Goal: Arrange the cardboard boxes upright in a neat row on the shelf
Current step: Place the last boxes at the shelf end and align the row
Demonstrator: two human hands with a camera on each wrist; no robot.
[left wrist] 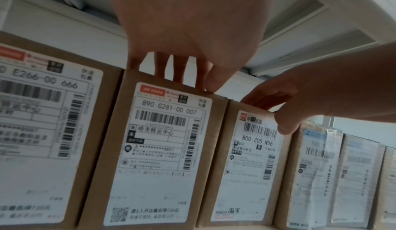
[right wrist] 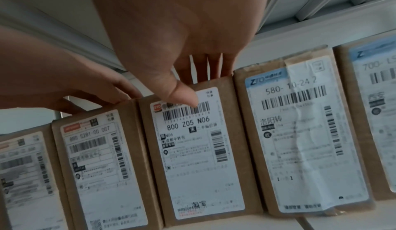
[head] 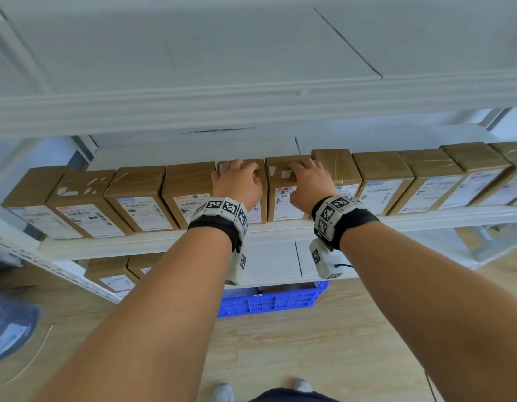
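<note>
Several brown cardboard boxes with white shipping labels stand upright in a row on the white middle shelf (head: 280, 231). My left hand (head: 237, 181) (left wrist: 193, 22) grips the top of the box labelled 890 G281 (head: 258, 211) (left wrist: 160, 149), fingers over its back edge and thumb at the front edge. My right hand (head: 309, 181) (right wrist: 182, 30) grips the top of the neighbouring box labelled 800 Z05 N06 (head: 283, 204) (right wrist: 197, 157), thumb pressed on its label. The two boxes stand side by side and touch.
The ZTO 580 box (head: 332, 161) (right wrist: 300, 132) to the right appears set slightly further back. An upper shelf (head: 251, 111) hangs close above the boxes. Below are a lower shelf with boxes (head: 112, 274) and a blue plastic crate (head: 274, 300) on the wooden floor.
</note>
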